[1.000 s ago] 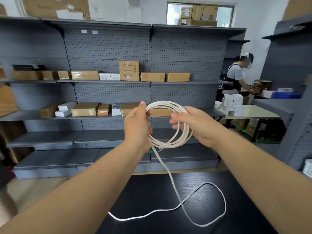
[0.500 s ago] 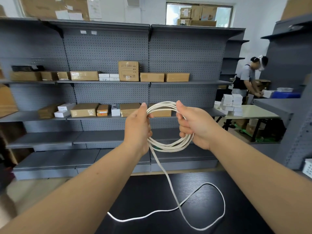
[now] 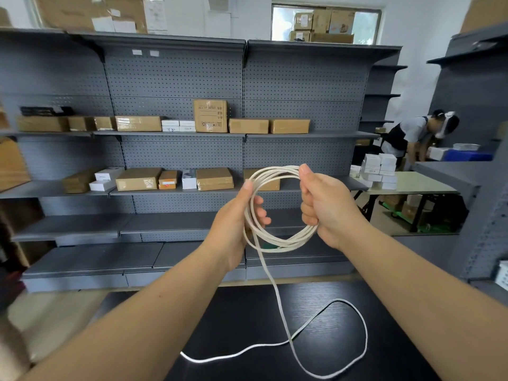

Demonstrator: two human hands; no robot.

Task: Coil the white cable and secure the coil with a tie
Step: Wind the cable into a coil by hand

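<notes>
A white cable coil (image 3: 286,241) of several loops hangs in the air between my hands, above a black table (image 3: 247,320). My left hand (image 3: 236,224) grips the coil's left side, thumb up and fingers curled through the loops. My right hand (image 3: 327,207) is closed around the coil's right side. From the coil's lower left a loose cable tail (image 3: 277,292) drops to the table and lies there in a wide loop (image 3: 362,342). A small green thing (image 3: 268,245) shows just behind the coil's bottom; I cannot tell what it is.
Grey pegboard shelving (image 3: 178,78) with cardboard and white boxes (image 3: 210,116) stands behind the table. At the right, a person (image 3: 412,136) bends over a pale table (image 3: 417,184) stacked with white boxes. Another grey shelf unit (image 3: 483,210) stands at the far right.
My right hand has closed fully around the coil's right side, taking in another loop. The loose loop on the table has barely shifted. The person at the right has bent further down.
</notes>
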